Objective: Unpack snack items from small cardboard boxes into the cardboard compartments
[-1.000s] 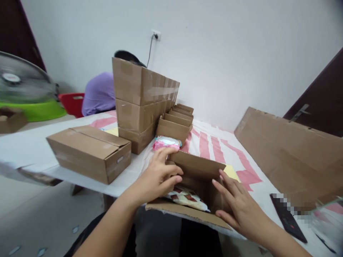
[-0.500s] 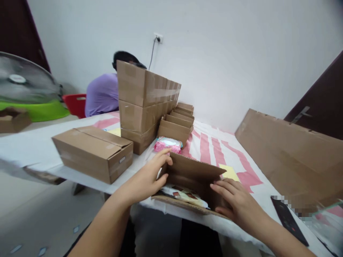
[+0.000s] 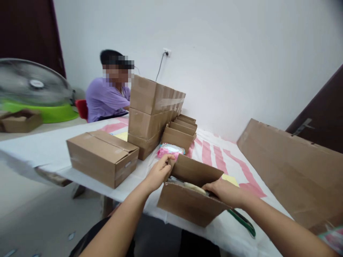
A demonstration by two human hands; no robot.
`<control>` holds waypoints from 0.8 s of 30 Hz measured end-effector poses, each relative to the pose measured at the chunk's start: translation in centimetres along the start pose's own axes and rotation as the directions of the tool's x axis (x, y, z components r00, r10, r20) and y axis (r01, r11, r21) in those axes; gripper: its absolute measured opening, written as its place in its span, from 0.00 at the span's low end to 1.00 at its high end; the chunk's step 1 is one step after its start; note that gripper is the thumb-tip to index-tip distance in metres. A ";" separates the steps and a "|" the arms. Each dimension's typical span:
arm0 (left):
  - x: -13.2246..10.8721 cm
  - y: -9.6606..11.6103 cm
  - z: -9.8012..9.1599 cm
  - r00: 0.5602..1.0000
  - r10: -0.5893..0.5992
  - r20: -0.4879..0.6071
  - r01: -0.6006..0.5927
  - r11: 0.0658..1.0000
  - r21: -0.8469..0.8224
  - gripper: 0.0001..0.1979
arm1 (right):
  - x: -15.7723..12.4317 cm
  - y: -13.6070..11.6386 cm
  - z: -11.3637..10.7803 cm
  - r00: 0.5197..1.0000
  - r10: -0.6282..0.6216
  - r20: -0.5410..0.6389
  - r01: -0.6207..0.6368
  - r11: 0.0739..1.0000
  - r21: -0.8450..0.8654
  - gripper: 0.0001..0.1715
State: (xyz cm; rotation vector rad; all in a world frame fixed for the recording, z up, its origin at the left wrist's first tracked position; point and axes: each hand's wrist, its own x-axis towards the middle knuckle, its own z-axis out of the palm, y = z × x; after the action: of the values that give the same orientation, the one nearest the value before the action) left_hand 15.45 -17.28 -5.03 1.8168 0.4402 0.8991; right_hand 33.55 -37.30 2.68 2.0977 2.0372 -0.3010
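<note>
Cloth-covered table (image 3: 29, 151), white with pink markings.
Stacked cartons (image 3: 143, 121), left, running far; closed carton (image 3: 96, 155), near left; open carton (image 3: 189, 207), near centre; left hand (image 3: 158, 174), fingers clamped on its left edge; right hand (image 3: 226, 192), fingertips inside, grip indiscernible; pale packet (image 3: 195, 187), within.

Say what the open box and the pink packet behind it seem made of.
The open box: matte cardboard, by its plain brown, dull panels and stiff flaps. The pink packet: probably plastic film, perhaps glossy, by its bright top and soft outline; blur leaves this open.
</note>
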 end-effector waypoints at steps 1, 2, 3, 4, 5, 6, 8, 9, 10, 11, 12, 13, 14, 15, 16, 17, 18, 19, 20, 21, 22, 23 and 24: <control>0.2 -0.3 0.1 1.000 -0.014 -0.023 0.013 1.000 -0.025 0.17 | 0.3 0.3 0.2 0.999 0.033 -0.010 -0.032 0.999 0.019 0.16; 0.3 -0.6 0.2 0.999 -0.015 -0.047 0.013 0.999 -0.042 0.17 | 0.7 0.5 0.4 0.998 0.063 -0.018 -0.062 0.997 0.037 0.15; 0.4 -0.9 0.2 0.998 -0.013 -0.069 0.009 0.998 -0.055 0.16 | 1.1 0.8 0.7 0.995 0.100 -0.021 -0.099 0.994 0.051 0.15; 0.6 -1.1 0.2 0.996 -0.012 -0.086 0.007 0.998 -0.065 0.15 | 1.6 1.1 1.0 0.990 0.139 -0.017 -0.138 0.989 0.055 0.14; 0.7 -1.2 0.2 0.995 -0.016 -0.096 0.009 0.997 -0.072 0.15 | 2.0 1.5 1.4 0.985 0.174 -0.005 -0.174 0.984 0.050 0.13; 0.7 -1.3 0.2 0.995 -0.024 -0.101 0.016 0.997 -0.078 0.14 | 2.4 1.7 1.7 0.980 0.201 0.010 -0.201 0.979 0.040 0.12; 0.8 -1.3 0.1 0.994 -0.045 -0.102 0.036 0.996 -0.085 0.14 | 3.0 2.1 2.2 0.975 0.223 0.020 -0.223 0.974 0.033 0.11; 0.8 -1.2 0.1 0.993 -0.057 -0.099 0.048 0.995 -0.085 0.14 | 3.2 2.2 2.4 0.976 0.219 0.012 -0.219 0.974 0.052 0.11; 0.8 -1.0 0.1 0.993 -0.069 -0.093 0.062 0.995 -0.083 0.14 | 3.3 2.2 2.4 0.978 0.208 -0.008 -0.207 0.974 0.088 0.10; 0.8 -0.8 0.0 0.993 -0.084 -0.082 0.077 0.994 -0.083 0.14 | 3.3 2.2 2.3 0.979 0.200 -0.040 -0.193 0.972 0.135 0.08; 0.7 -0.6 -0.1 0.992 -0.104 -0.067 0.099 0.991 -0.085 0.14 | 3.2 2.1 2.1 0.978 0.195 -0.078 -0.177 0.966 0.188 0.07; 0.7 -0.4 -0.2 0.991 -0.128 -0.043 0.124 0.988 -0.089 0.15 | 3.0 2.0 1.8 0.973 0.193 -0.124 -0.158 0.957 0.244 0.05; 0.7 -0.1 -0.4 0.989 -0.147 -0.012 0.145 0.985 -0.092 0.15 | 2.8 2.0 1.4 0.965 0.192 -0.177 -0.135 0.946 0.295 0.03; 0.7 0.3 -0.6 0.988 -0.150 0.025 0.152 0.984 -0.090 0.16 | 2.5 2.1 0.8 0.954 0.193 -0.230 -0.108 0.935 0.339 0.02; 0.8 0.7 -0.9 0.990 -0.133 0.055 0.138 0.987 -0.089 0.16 | 2.2 2.4 0.2 0.940 0.195 -0.279 -0.080 0.924 0.375 0.02; 1.1 1.2 -1.2 0.993 -0.098 0.071 0.104 0.990 -0.092 0.17 | 1.9 2.8 -0.5 0.923 0.202 -0.328 -0.054 0.911 0.409 0.02; 1.4 1.7 -1.5 0.996 -0.050 0.068 0.057 0.993 -0.100 0.18 | 1.7 3.2 -1.2 0.903 0.211 -0.374 -0.025 0.896 0.444 0.04; 1.9 2.3 -1.9 0.999 -0.001 0.050 0.006 0.994 -0.110 0.20 | 1.4 3.8 -2.1 0.879 0.225 -0.420 0.005 0.877 0.481 0.07; 2.5 2.9 -2.2 0.999 0.036 0.027 -0.033 0.993 -0.116 0.21 | 1.3 4.5 -2.9 0.853 0.242 -0.462 0.042 0.851 0.524 0.10; 3.2 3.6 -2.4 0.998 0.060 0.014 -0.058 0.992 -0.114 0.24 | 1.2 5.1 -3.9 0.826 0.262 -0.499 0.087 0.815 0.572 0.13; 4.1 4.2 -2.6 0.997 0.071 0.021 -0.069 0.993 -0.100 0.27 | 1.3 5.7 -4.8 0.800 0.283 -0.530 0.138 0.773 0.620 0.15; 5.1 4.8 -2.6 0.996 0.075 0.049 -0.071 0.995 -0.076 0.32 | 1.5 6.2 -5.8 0.775 0.303 -0.555 0.188 0.728 0.660 0.18; 6.1 5.3 -2.5 0.994 0.075 0.084 -0.071 0.996 -0.055 0.37 | 1.9 6.6 -6.8 0.754 0.320 -0.574 0.234 0.685 0.690 0.20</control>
State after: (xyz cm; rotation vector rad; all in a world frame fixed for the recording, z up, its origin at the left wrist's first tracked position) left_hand 16.98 -13.90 2.57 1.8263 0.2952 0.8703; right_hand 40.29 -33.79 8.66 3.1188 2.5207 -0.4863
